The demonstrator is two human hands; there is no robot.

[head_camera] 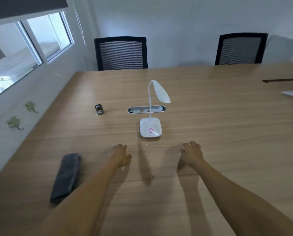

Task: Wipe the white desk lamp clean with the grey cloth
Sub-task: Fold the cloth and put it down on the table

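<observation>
The white desk lamp (150,128) stands upright mid-table, with a square base bearing a pink ring, a thin bent neck and an oval head tilted down to the right. A folded grey cloth (66,177) lies on the wood at the near left. My left hand (121,155) hovers over the table between cloth and lamp base, fingers apart, holding nothing. My right hand (191,154) hovers just right of the base, fingers loosely spread, also with nothing in it. Neither hand touches the lamp or the cloth.
The wooden table (227,133) has an oval cable slot (146,109) behind the lamp and a small dark metal object (99,109) to its left. Two black mesh chairs (121,53) (241,49) stand at the far edge. A white wall with a window runs along the left.
</observation>
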